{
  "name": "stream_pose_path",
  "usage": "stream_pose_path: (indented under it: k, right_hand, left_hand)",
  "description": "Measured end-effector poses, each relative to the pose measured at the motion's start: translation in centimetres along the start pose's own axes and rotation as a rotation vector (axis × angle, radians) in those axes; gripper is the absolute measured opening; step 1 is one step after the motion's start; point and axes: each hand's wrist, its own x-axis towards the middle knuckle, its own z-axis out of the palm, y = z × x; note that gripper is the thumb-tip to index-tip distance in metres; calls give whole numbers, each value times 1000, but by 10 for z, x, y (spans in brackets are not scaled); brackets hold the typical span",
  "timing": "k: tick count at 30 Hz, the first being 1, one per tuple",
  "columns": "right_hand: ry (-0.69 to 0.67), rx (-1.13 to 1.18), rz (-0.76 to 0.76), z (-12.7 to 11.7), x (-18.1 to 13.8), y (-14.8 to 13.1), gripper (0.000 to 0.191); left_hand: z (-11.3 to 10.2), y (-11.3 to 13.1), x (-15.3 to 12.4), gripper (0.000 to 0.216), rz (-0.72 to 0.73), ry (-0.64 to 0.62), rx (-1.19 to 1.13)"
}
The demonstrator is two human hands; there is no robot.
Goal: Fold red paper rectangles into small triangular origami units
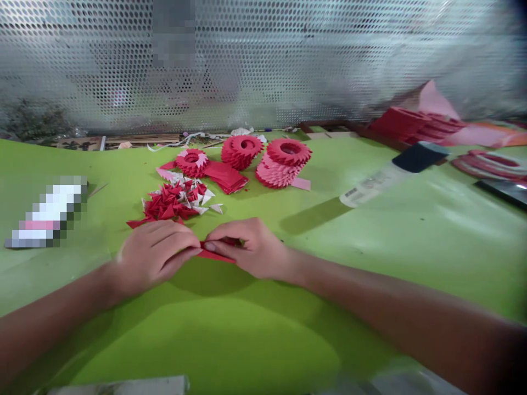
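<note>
A small strip of red paper (218,256) is pinched between both hands above the green tabletop. My left hand (158,249) grips its left end, with the fingers pressed together over it. My right hand (249,247) holds the paper between thumb and forefinger, and the strip slants down below that thumb. Just beyond my left hand lies a pile of folded red and white paper triangles (175,200). Behind the pile are a small red and pink paper ring (191,163) and a stack of red paper slips (227,176).
A red ring of folded paper (242,152) and a taller pink and red one (284,164) stand farther back. A clear tube with a black cap (420,156) lies right. Red paper bundles (415,125) sit back right. A perforated metal panel (255,60) rises behind.
</note>
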Motion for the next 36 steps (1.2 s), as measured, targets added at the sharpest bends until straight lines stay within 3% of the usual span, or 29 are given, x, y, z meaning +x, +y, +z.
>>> stream_pose_path:
  k: [9, 13, 17, 23, 27, 36]
  right_hand:
    - [-10, 101, 79, -5, 2, -8, 32]
    - [-25, 103, 107, -3, 2, -7, 23]
    - [52, 57, 141, 2, 2, -6, 14]
    - [89, 72, 161, 2, 4, -9, 17]
    - [78, 59, 187, 1, 4, -9, 25]
    - [81, 35, 203, 0, 3, -6, 22]
  left_hand:
    - [3, 1, -1, 16, -4, 93, -24]
    - [3, -2, -1, 15, -36, 105, -13]
    - [2, 0, -1, 10, -170, 55, -122]
    - [5, 7, 1, 25, -572, -53, -524]
    - [5, 6, 1, 16, -651, -78, -572]
    - [5, 3, 3, 18, -772, -71, -562]
